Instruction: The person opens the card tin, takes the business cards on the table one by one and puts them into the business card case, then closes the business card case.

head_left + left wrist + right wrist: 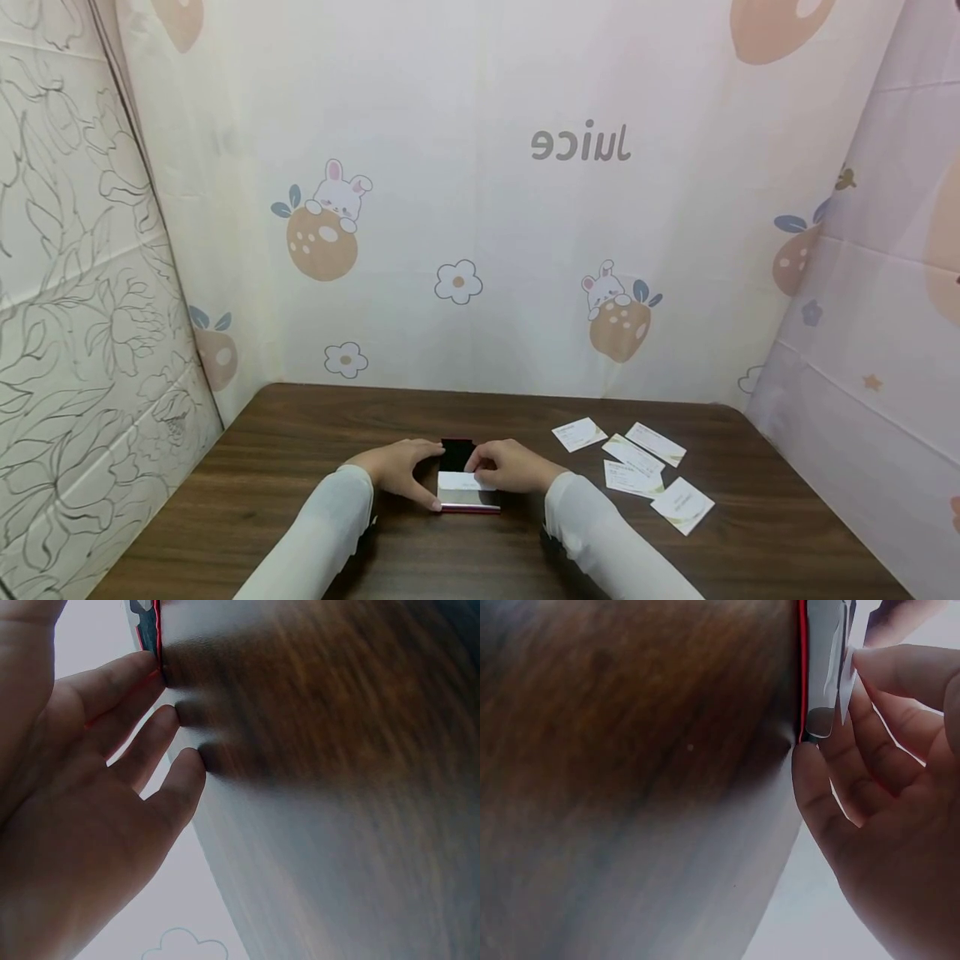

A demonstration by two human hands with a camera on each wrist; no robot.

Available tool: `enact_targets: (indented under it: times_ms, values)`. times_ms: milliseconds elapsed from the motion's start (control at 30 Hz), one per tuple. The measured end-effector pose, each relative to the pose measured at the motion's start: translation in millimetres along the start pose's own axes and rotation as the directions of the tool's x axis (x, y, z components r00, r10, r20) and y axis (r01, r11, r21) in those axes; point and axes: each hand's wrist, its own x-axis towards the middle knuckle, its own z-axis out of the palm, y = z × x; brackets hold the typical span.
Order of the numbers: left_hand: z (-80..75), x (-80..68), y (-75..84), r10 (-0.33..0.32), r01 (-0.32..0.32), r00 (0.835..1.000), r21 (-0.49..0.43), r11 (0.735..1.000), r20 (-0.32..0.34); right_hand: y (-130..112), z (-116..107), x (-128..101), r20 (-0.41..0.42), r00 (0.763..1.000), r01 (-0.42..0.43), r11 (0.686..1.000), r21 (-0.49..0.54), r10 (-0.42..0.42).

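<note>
Steadying the open card case (467, 487) w/ straight fingertips, the left hand (397, 468) braced it so the right hand (513, 467) could pinch a card (463, 481) at its mouth; spare cards (636, 468) lay nearby.

Five small white rectangular paper business cards (633, 468) lie loose on the dark brown wooden table (262, 467), and a sixth white card (463, 481) sits in the one open card case with a red edge and black lining (459, 467). Two hands are in view, a left hand (397, 468) and a right hand (513, 467), each in a white sleeve.
</note>
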Motion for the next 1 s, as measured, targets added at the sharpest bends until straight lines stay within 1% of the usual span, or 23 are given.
enact_targets:
  times_ms: [300, 633, 833, 1000]
  values:
    - [0.1, 1.0, -1.2, 0.006, -0.006, 1.0, 0.003, 1.0, -0.006, -0.5, -0.3, 0.3, 0.009, 1.0, 0.028, 1.0, -0.009, -0.028]
    - [3.6, 2.4, -2.6, 0.018, -0.018, 1.0, 0.006, 1.0, -0.007, -3.2, 0.5, -1.9, 0.044, 0.999, 0.008, 0.999, -0.045, -0.006]
    - [4.0, 2.5, -3.5, 0.02, -0.02, 1.0, 0.005, 1.0, -0.006, -0.6, 0.8, -0.8, 0.055, 0.998, 0.032, 0.998, -0.051, -0.029]
    - [3.3, 3.0, -3.9, 0.02, -0.02, 1.0, 0.015, 1.0, -0.01, 1.8, 1.0, -0.2, 0.057, 0.998, 0.025, 0.998, -0.049, -0.023]
